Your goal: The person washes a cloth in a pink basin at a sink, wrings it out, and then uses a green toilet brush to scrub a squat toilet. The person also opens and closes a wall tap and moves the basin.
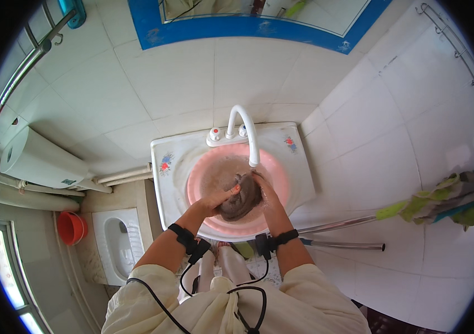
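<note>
Between my two hands is a bunched, wet grey-brown cloth, held over a pink plastic basin. My left hand grips its left side with the thumb on top. On the right edge, my right hand holds the cloth, its fingers partly hidden. Murky, sudsy water fills the basin, which sits in a white washbasin with flower decals. Just above the cloth ends the spout of a white gooseneck faucet; whether water runs from it I cannot tell.
Faucet knobs stand behind the basin. A mop and a metal pole lean at the right. To the left are a squat toilet, a red bucket and a white cylindrical tank. Black cables hang near my arms.
</note>
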The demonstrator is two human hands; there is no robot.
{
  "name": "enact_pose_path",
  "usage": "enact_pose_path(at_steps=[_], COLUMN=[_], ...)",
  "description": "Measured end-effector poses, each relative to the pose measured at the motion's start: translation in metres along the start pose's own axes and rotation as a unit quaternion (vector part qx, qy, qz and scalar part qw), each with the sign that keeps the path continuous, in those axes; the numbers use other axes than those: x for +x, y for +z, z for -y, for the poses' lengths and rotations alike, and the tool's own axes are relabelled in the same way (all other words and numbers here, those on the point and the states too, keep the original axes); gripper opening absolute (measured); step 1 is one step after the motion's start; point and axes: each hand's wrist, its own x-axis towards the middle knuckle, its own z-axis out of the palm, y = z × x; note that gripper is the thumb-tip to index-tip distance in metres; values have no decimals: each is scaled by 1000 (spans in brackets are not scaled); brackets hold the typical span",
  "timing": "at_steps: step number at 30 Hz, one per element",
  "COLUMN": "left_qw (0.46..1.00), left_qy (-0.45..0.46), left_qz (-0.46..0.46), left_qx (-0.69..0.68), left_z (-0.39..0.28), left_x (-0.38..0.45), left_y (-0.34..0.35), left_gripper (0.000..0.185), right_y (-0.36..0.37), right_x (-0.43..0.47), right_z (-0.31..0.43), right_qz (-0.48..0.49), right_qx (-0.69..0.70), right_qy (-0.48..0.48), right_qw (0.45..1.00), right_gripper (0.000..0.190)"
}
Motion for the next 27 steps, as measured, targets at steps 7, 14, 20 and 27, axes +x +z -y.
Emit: enact_pose_path(at_steps=[7,14,20,27], left_qw=[921,986,992,986], left_qy=[90,62,6,40], left_qz=[-115,-62,83,83], left_qx=[360,144,-92,-139], left_z=[0,3,20,33], left_x=[27,-3,-7,4], left_y=[6,8,5,3], left_gripper=[69,66,47,63], right_y=[-5,-15,-6,15], right_x=[23,-6,-26,-31], right_z=[-12,4,17,33], right_qz=[-73,107,245,148], right_qx=[-272,-33,117,-28], right_qy=[37,59,39,-36], right_qw=[959,992,962,988], right_gripper=[32,44,57,28])
